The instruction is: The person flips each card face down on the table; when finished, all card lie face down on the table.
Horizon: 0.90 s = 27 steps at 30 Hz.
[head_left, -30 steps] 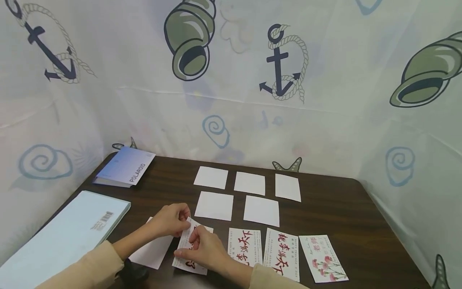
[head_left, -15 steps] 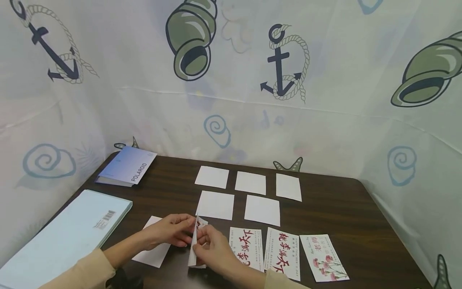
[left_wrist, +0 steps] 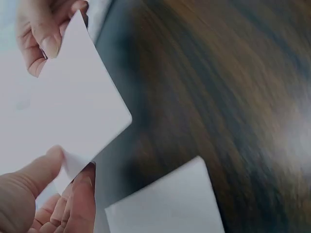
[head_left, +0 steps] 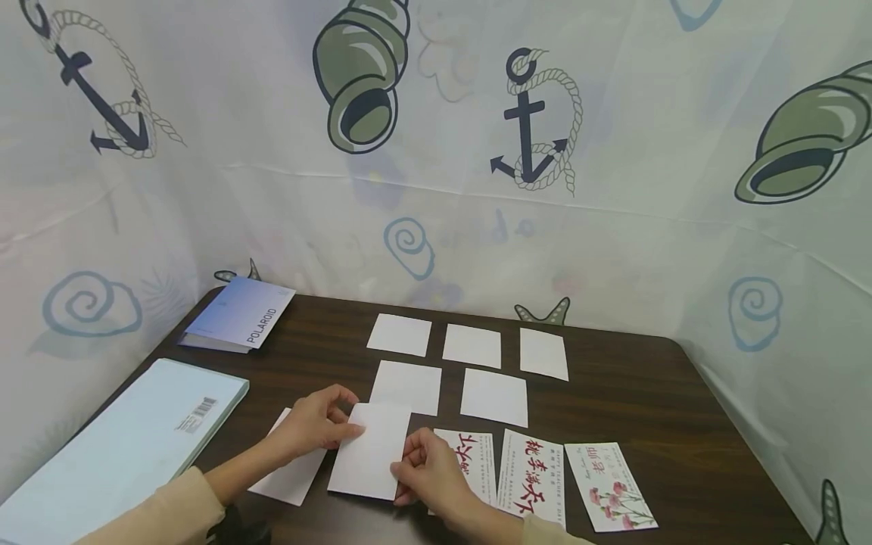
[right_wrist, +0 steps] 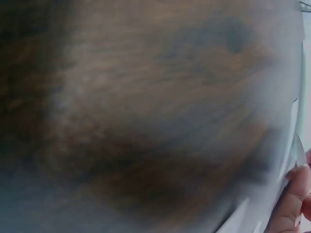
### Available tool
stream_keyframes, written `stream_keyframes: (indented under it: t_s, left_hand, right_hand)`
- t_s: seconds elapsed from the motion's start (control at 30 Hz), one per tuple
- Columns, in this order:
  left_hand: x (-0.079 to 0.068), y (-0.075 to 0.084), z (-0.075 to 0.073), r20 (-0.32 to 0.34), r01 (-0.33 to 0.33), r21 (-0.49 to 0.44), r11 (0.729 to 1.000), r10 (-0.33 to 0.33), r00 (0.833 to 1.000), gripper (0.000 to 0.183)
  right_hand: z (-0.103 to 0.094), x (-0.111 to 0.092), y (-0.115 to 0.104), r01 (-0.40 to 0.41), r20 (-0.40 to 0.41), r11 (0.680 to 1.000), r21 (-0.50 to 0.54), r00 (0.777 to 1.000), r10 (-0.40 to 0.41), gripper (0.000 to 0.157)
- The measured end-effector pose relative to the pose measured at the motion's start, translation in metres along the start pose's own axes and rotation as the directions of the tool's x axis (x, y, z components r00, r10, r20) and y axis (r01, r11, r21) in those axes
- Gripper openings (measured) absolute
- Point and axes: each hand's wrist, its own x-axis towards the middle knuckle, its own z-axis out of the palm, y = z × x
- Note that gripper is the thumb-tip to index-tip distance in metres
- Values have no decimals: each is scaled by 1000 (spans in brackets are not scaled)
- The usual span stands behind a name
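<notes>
Between both hands is a white card (head_left: 371, 450), its blank side up. My left hand (head_left: 319, 420) pinches its upper left edge, thumb on top, and my right hand (head_left: 429, 471) pinches the lower right edge. In the left wrist view, the card (left_wrist: 82, 107) spans from my left hand (left_wrist: 41, 199) to my right hand (left_wrist: 43, 34), with the left thumb over the card and fingers beneath. Another white card (head_left: 289, 477) lies partly under my left wrist. Right of my hands, cards with red writing (head_left: 534, 477) lie face up, one partly covered by the right hand.
Several blank white cards (head_left: 405, 387) lie in two rows farther back. A flower-printed card (head_left: 611, 488) sits at the right. A pale blue box-like item (head_left: 129, 431) and a blue POLAROID booklet (head_left: 238, 310) occupy the table's (head_left: 613, 409) left. Patterned fabric hangs behind.
The card in my hands showed red print a second ago, then stood on edge with the right hand gripping it. Now its blank side faces up and both hands hold it.
</notes>
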Motion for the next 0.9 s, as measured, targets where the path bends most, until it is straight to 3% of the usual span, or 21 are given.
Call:
stream_keyframes:
  t_s: [0.13, 0.33, 0.67, 0.9]
  left_hand:
    - [1, 0, 6, -61, -12, 173, 985, 23, 998, 39]
    - [4, -3, 11, -57, -104, 327, 939, 130, 990, 36]
    - [5, 2, 11, -7, -127, 423, 897, 143, 990, 38]
    - [7, 4, 11, -6, -113, 459, 881, 130, 992, 38]
  right_hand:
    - [-3, 2, 7, -64, 7, 998, -20, 998, 64, 20]
    - [-2, 4, 12, -96, 22, 995, -30, 995, 96, 25]
    - [-7, 5, 9, -138, 35, 989, -52, 990, 140, 27]
    - [-38, 5, 2, -83, -12, 994, -73, 997, 82, 32]
